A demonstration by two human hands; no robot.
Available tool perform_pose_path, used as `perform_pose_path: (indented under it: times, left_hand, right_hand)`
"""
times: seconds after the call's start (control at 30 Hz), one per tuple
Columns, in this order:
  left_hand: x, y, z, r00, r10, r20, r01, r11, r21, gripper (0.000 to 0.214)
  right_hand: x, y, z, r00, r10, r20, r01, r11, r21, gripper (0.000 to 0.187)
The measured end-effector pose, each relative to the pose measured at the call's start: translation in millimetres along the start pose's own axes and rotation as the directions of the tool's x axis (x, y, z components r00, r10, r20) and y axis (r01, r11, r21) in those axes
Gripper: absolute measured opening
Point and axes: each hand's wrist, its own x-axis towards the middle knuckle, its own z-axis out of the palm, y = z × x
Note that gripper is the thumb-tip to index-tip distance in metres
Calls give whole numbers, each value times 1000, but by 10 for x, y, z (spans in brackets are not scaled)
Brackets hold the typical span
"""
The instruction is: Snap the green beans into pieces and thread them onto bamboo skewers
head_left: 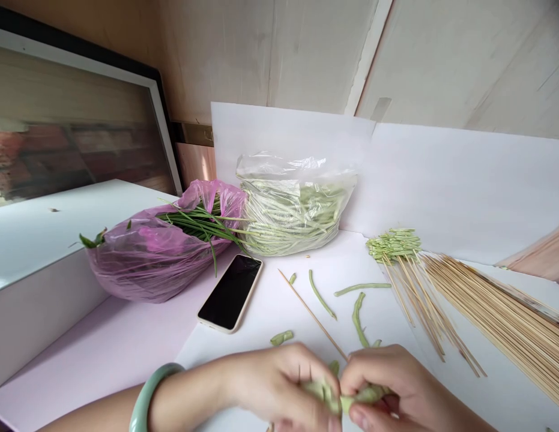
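Green bean pinched between both hands

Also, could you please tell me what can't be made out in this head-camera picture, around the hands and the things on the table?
In the head view:
The pale green bean pieces in the hands: mostly hidden by the left hand and right hand.
The ends of the wooden skewers: cut off by the right edge.
The stalks' lower parts in the pink plastic bag: obscured by its film.
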Motion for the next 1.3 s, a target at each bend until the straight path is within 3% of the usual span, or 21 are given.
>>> perform_pose_path:
  times: [0.07,0.1,0.17,0.27,0.4,0.5,0.63,0.77,0.97,1.03,1.17,1.3]
  left_hand:
    - [22,4,2,971,35,-238,-89,971,-222,34]
    - [40,4,-1,953,30,-303,-125,945,-302,32]
    - [78,-1,-9,918,-14,-396,-150,912,-381,32]
    - [126,-20,-19,885,-50,-463,-160,901,-403,34]
    - [156,-50,-23,899,-6,-438,-180,907,-381,34]
    - [151,-60,-25,917,-24,-399,-145,911,-386,36]
    - [132,-52,-21,933,-42,-357,-106,917,-385,38]
    - [119,-37,-15,948,-88,-305,-36,925,-378,24]
    - [106,-106,-48,965,-31,-261,-49,954,-296,31]
    - [104,-126,-62,965,-10,-263,-70,953,-295,31]
    - [111,-123,-77,964,-13,-265,-70,951,-301,30]
    - [115,-109,-82,967,-38,-253,-37,958,-284,30]
  right_hand:
    - [51,16,-8,997,16,-73,-18,999,-35,17]
    - [74,32,-10,994,13,-113,-20,998,-62,19]
    - [107,65,-15,987,-4,-163,-14,994,-110,21]
    - [131,84,-18,993,-44,-112,28,989,-142,22]
    - [150,81,23,994,-107,-34,96,969,-229,26]
    - [168,126,76,993,-114,15,115,973,-200,28]
    - [179,229,130,1000,-4,-29,2,998,-63,22]
    - [175,297,174,993,111,-32,-109,993,48,22]
    - [210,310,201,989,-14,-145,-9,987,-160,24]
    - [224,289,154,987,3,-159,-32,983,-179,24]
    - [231,247,31,989,122,-81,-132,983,-128,14]
    - [227,257,9,996,86,-12,-87,986,-140,9]
